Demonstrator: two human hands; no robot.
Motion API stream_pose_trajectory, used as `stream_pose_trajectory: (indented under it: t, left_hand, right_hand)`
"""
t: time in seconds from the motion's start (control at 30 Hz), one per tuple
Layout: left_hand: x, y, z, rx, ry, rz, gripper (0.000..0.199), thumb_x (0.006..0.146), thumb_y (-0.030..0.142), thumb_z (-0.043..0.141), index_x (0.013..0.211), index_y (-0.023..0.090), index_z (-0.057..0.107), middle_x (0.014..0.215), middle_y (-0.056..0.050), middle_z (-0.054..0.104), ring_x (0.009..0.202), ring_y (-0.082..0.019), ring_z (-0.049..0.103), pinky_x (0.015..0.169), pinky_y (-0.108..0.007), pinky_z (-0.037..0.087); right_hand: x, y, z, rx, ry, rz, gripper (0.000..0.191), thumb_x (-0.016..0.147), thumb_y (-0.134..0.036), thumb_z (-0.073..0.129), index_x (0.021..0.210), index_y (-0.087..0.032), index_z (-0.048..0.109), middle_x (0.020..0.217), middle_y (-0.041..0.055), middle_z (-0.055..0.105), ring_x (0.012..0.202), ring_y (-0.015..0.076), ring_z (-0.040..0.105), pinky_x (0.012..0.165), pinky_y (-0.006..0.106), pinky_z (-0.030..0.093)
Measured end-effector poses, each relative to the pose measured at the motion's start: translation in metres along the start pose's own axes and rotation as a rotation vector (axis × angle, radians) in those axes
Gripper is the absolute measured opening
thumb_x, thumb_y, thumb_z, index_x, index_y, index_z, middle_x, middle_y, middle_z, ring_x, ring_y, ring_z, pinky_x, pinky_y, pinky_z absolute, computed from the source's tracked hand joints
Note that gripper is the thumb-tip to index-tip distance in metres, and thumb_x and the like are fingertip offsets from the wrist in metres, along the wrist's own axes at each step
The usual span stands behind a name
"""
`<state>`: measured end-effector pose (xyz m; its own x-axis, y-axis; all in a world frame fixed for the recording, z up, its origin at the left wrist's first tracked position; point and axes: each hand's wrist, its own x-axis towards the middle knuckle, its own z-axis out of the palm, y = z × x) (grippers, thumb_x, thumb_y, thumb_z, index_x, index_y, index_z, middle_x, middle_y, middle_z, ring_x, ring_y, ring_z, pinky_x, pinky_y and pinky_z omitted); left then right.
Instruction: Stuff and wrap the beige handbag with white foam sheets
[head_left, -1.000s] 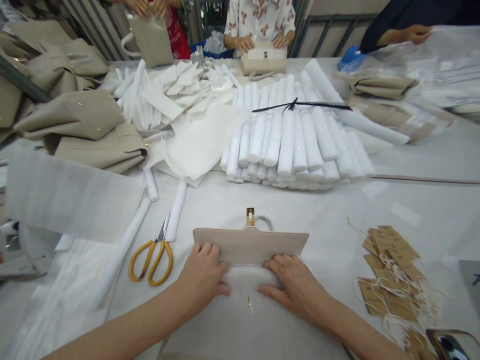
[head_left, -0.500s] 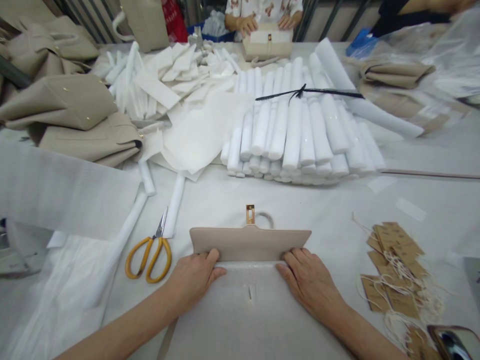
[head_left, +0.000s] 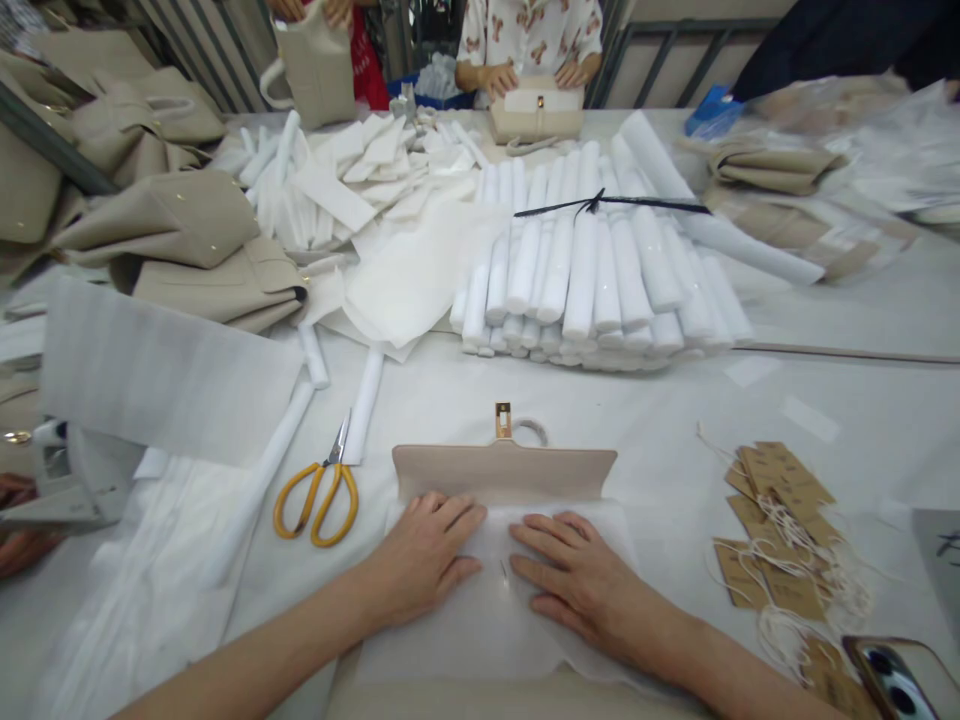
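Observation:
A beige bag lies in front of me, its flap folded away from me with a gold clasp at the far edge. Thin white translucent sheet covers the bag's front. My left hand rests flat on the sheet, left of centre, fingers spread just below the flap. On the right side my right hand also lies on the sheet with its fingers apart. Between the two hands a small slit-like mark shows in the sheet. Neither hand grips anything.
Orange-handled scissors lie at the left. Bundled white rolls sit beyond the flap. Brown tags with strings and a phone are at the right. Beige bags pile up back left. A person handles a bag opposite.
Both hands have moved inward from the flap's fold corners and now lie spread on the sheet. The sheet's near edge now shows, with bare bag below it. The view has shifted slightly.

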<state>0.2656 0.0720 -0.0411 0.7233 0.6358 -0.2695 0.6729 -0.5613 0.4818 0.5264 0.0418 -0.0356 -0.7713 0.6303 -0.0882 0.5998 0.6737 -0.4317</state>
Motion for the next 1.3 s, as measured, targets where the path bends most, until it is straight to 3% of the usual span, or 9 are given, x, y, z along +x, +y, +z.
stream_pose_trajectory:
  t: [0.13,0.23,0.4,0.57,0.73,0.93,1.07,1.17,1.3]
  left_hand:
    - [0.008,0.015,-0.004,-0.064,-0.028,-0.164,0.07,0.075,0.067,0.056,0.13,0.025,0.043,0.126,-0.009,0.046,0.106,-0.028,0.045,0.091,-0.046,0.04]
    - [0.014,0.022,0.001,0.013,-0.056,-0.226,0.082,0.062,0.075,0.062,0.124,0.023,0.047,0.126,-0.01,0.046,0.107,-0.032,0.044,0.091,-0.051,0.038]
    - [0.014,0.024,0.011,0.046,-0.036,-0.202,0.076,0.066,0.072,0.062,0.121,0.022,0.048,0.131,-0.011,0.044,0.111,-0.033,0.043,0.093,-0.051,0.037]
    - [0.003,0.022,0.014,-0.007,-0.003,-0.185,0.081,0.066,0.067,0.066,0.13,0.024,0.042,0.137,-0.011,0.04,0.118,-0.033,0.04,0.102,-0.053,0.031]
    - [-0.006,0.017,0.02,-0.03,-0.043,-0.13,0.09,0.069,0.067,0.063,0.142,0.028,0.028,0.147,-0.012,0.031,0.131,-0.034,0.029,0.11,-0.058,0.018]
    - [-0.009,0.012,0.032,0.01,-0.073,-0.095,0.089,0.077,0.074,0.045,0.148,0.029,0.016,0.152,-0.011,0.025,0.135,-0.037,0.022,0.11,-0.062,0.012]
    - [-0.004,0.019,0.024,0.018,-0.045,-0.109,0.087,0.074,0.073,0.052,0.145,0.029,0.025,0.149,-0.011,0.03,0.131,-0.036,0.027,0.108,-0.06,0.019]
    - [0.002,0.029,0.013,-0.005,0.039,-0.143,0.068,0.079,0.064,0.055,0.135,0.029,0.04,0.141,-0.01,0.038,0.124,-0.032,0.036,0.104,-0.052,0.029]
    - [0.008,0.03,0.018,-0.006,0.038,-0.046,0.07,0.08,0.062,0.056,0.138,0.027,0.035,0.135,-0.01,0.045,0.117,-0.028,0.042,0.1,-0.046,0.035]
  right_hand:
    - [-0.009,0.006,0.013,-0.028,-0.071,-0.017,0.034,0.093,-0.028,0.051,0.127,-0.032,0.054,0.141,0.0073,0.047,0.131,0.0284,0.037,0.102,0.053,0.029]
    - [-0.012,0.014,0.016,-0.016,-0.098,-0.065,0.037,0.094,-0.027,0.047,0.131,-0.032,0.05,0.145,0.0073,0.043,0.132,0.0292,0.035,0.103,0.056,0.026]
    - [0.003,0.009,0.006,0.166,0.009,0.057,0.025,0.091,-0.041,0.055,0.109,-0.028,0.065,0.126,0.0073,0.059,0.12,0.0269,0.046,0.098,0.049,0.033]
    - [0.023,-0.016,0.007,0.335,0.026,0.205,0.018,0.084,-0.034,0.065,0.1,-0.025,0.066,0.098,0.0045,0.062,0.096,0.0206,0.054,0.086,0.038,0.038]
    - [0.026,-0.026,0.016,0.362,-0.028,0.355,0.025,0.074,-0.034,0.076,0.095,-0.024,0.065,0.095,0.0026,0.061,0.096,0.0216,0.054,0.086,0.038,0.036]
    - [0.024,-0.016,0.024,0.359,-0.057,0.282,0.028,0.076,-0.042,0.074,0.096,-0.024,0.063,0.098,0.0,0.062,0.097,0.0192,0.054,0.084,0.035,0.035]
    - [0.024,-0.014,0.024,0.3,-0.053,0.245,0.02,0.083,-0.035,0.067,0.097,-0.024,0.06,0.101,0.0012,0.061,0.098,0.019,0.053,0.084,0.034,0.034]
    - [0.025,-0.019,0.022,0.259,-0.061,0.239,0.021,0.085,-0.037,0.063,0.099,-0.022,0.059,0.102,0.0038,0.06,0.098,0.0213,0.051,0.082,0.035,0.035]
    - [0.023,-0.024,0.018,0.256,-0.027,0.251,0.025,0.085,-0.041,0.062,0.101,-0.022,0.058,0.106,0.0053,0.06,0.098,0.0233,0.052,0.083,0.037,0.037]
